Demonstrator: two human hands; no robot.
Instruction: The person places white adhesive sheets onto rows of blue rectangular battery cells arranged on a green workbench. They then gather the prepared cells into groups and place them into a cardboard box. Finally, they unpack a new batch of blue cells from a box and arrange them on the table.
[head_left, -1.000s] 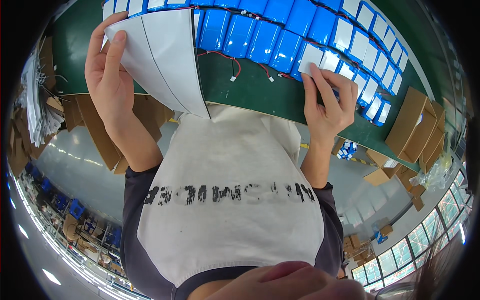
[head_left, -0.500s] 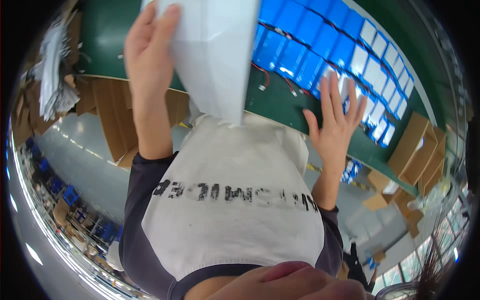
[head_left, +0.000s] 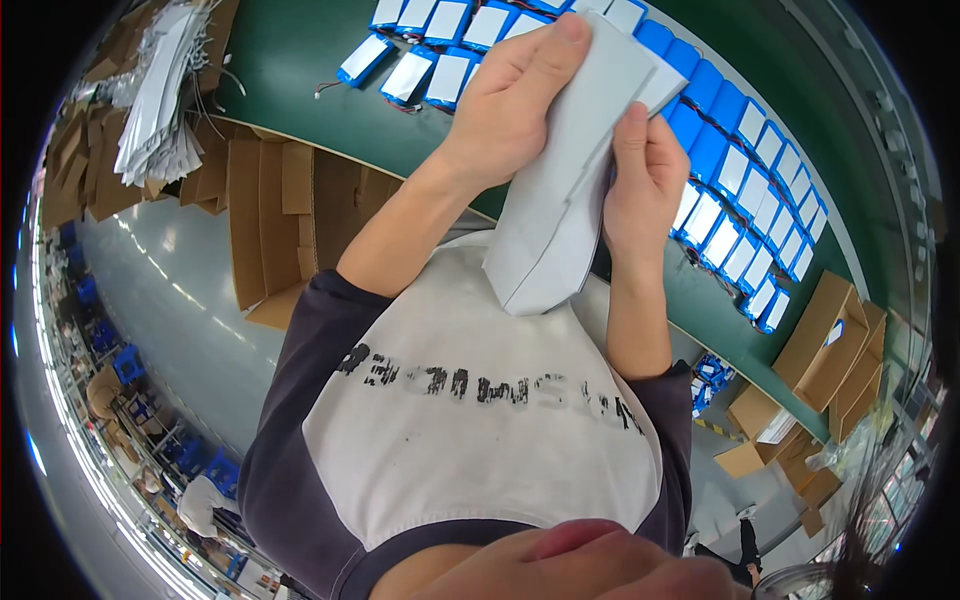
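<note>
Factory workshop: green workbench [head_left: 300,90], rows of blue battery packs [head_left: 703,87], cardboard boxes [head_left: 268,225].

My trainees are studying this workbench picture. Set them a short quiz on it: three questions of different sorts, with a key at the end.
1. Multiple choice. What are the left hand and the right hand both holding?
A) a plastic bag
B) white paper
C) a screwdriver

2. True or false? Some blue packs on the green table have white patches on top, while others show plain blue.

3. Fill in the blank. The heap of white strips lies off to the person's ____ side.

Key: 1. B; 2. True; 3. left.
</note>
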